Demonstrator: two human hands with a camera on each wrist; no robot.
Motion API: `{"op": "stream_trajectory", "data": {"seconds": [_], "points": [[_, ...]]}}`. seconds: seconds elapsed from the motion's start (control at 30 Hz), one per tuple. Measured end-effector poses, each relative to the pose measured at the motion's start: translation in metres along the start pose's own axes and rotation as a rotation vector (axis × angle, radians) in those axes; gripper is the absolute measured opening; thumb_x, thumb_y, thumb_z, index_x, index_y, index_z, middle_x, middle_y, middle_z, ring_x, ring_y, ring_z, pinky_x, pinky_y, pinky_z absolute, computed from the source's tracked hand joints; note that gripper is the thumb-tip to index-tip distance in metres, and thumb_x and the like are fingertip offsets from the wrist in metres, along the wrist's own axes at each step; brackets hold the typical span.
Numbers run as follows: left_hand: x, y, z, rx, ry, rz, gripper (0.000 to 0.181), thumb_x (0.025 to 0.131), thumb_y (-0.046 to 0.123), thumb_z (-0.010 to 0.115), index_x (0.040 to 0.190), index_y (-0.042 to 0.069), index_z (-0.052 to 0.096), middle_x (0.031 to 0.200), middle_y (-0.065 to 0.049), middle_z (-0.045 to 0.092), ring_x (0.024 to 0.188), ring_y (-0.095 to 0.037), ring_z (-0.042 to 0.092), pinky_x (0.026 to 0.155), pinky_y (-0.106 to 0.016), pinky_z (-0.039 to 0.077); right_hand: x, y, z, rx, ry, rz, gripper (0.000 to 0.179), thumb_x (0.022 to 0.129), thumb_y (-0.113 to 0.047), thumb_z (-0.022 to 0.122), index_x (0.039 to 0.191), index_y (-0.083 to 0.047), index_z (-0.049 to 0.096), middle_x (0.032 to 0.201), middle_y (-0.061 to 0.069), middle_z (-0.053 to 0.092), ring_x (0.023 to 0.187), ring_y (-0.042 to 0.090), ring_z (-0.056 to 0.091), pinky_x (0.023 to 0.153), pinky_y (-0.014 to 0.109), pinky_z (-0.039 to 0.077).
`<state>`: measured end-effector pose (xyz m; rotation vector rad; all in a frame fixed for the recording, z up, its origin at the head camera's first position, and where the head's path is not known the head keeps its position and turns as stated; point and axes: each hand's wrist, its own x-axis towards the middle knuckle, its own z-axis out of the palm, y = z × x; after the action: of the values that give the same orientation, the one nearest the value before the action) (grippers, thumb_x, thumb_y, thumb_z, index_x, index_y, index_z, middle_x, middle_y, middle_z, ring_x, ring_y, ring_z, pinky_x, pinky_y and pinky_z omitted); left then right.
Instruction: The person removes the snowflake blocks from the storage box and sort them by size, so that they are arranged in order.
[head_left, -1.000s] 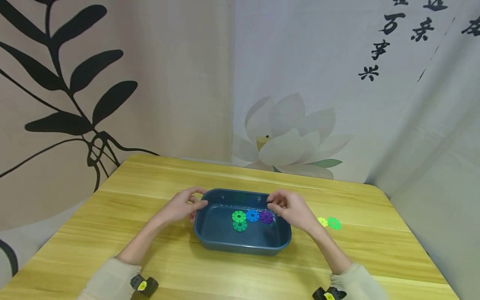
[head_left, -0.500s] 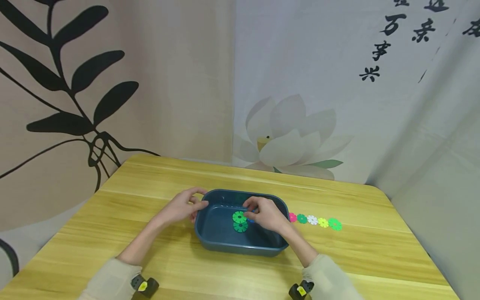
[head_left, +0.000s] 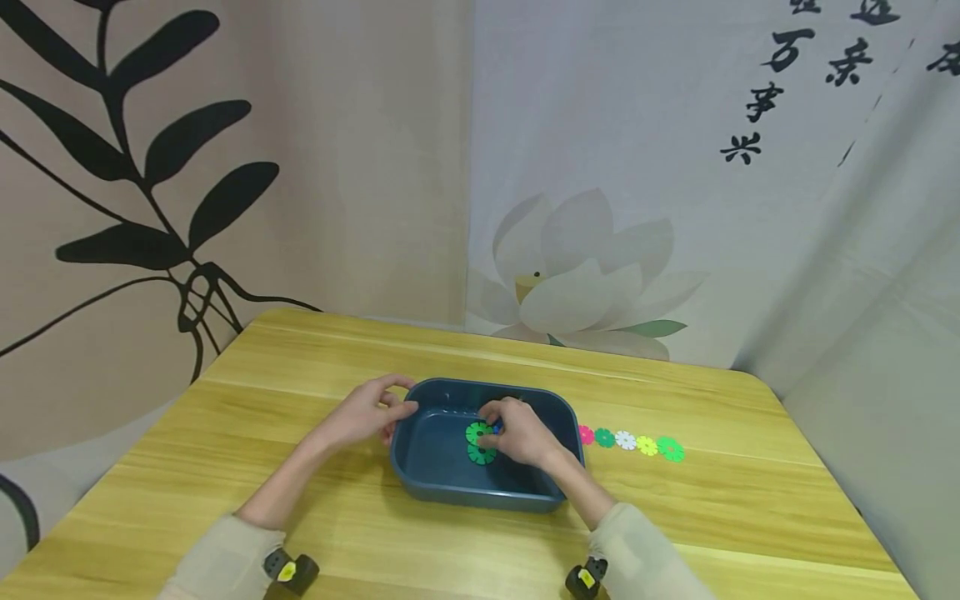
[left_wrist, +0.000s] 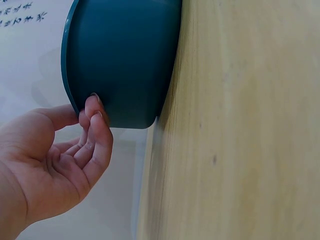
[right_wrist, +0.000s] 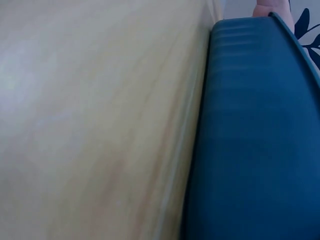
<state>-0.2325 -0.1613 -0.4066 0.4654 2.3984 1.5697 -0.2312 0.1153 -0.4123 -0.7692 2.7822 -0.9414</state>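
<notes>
Since half a second ago, the right hand (head_left: 519,433) has been drawn a little further left inside the dark blue rectangular plastic tub (head_left: 457,493), so that the blue and purple pieces are now almost wholly covered. The bright green notched plastic disc (head_left: 477,432) lies on the tub floor near its centre, with a darker green notched disc (head_left: 481,455) touching it at 6 o'clock. From the right fingertips the bright disc lies just at 9 o'clock; the fingers are curled over a blue piece (head_left: 497,428) of which only a sliver shows, and whether it is actually pinched cannot be told. The right hand is much the nearer one. The left hand (head_left: 365,411) is held at the tub's 9 o'clock rim, fingers curled round the lip, as the left wrist view confirms (left_wrist: 95,117). At the tub's 3 o'clock, a row of small coloured discs (head_left: 626,440) runs along the yellow wooden table (head_left: 300,367).
</notes>
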Motion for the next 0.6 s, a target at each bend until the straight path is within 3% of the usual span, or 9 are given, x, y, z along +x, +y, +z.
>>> {"op": "stream_trajectory", "data": {"seconds": [0.1,0.27,0.4,0.6], "points": [[0.0000,0.0003,-0.0001,0.002,0.002,0.001,0.042,0.101,0.013,0.063,0.138,-0.002,0.050,0.072,-0.007,0.060,0.056,-0.025,0.059,0.057,-0.041,0.055,0.0008,-0.0009,0.0001,-0.019,-0.011,-0.003,0.036,0.084,-0.006,0.082,0.115,0.007,0.069,0.099,0.015,0.065,0.096,0.031,0.059,0.101,0.056,0.042],[0.0000,0.0010,-0.0012,-0.002,0.001,0.015,0.044,0.101,0.014,0.064,0.138,-0.004,0.050,0.072,-0.007,0.059,0.056,-0.025,0.058,0.057,-0.040,0.054,0.0009,-0.0015,0.0000,-0.038,-0.031,0.012,0.036,0.083,-0.009,0.084,0.113,0.005,0.070,0.097,0.012,0.066,0.094,0.028,0.059,0.089,0.049,0.050],[-0.0001,0.0012,-0.0006,0.000,0.002,0.008,0.043,0.101,0.013,0.064,0.138,-0.004,0.050,0.072,-0.007,0.060,0.057,-0.026,0.059,0.057,-0.041,0.055,0.0004,0.0001,0.0001,-0.019,-0.016,0.006,0.022,0.086,-0.009,0.081,0.104,0.000,0.071,0.093,0.007,0.067,0.089,0.023,0.062,0.082,0.041,0.053],[-0.0008,0.0005,0.0000,-0.001,0.006,-0.007,0.043,0.101,0.014,0.064,0.138,-0.002,0.050,0.072,-0.008,0.060,0.057,-0.026,0.060,0.058,-0.041,0.055,-0.0033,0.0006,-0.0049,0.128,0.008,0.019,0.005,0.098,-0.008,0.067,0.098,-0.003,0.069,0.083,0.004,0.068,0.068,0.017,0.066,0.060,0.025,0.054]]}}
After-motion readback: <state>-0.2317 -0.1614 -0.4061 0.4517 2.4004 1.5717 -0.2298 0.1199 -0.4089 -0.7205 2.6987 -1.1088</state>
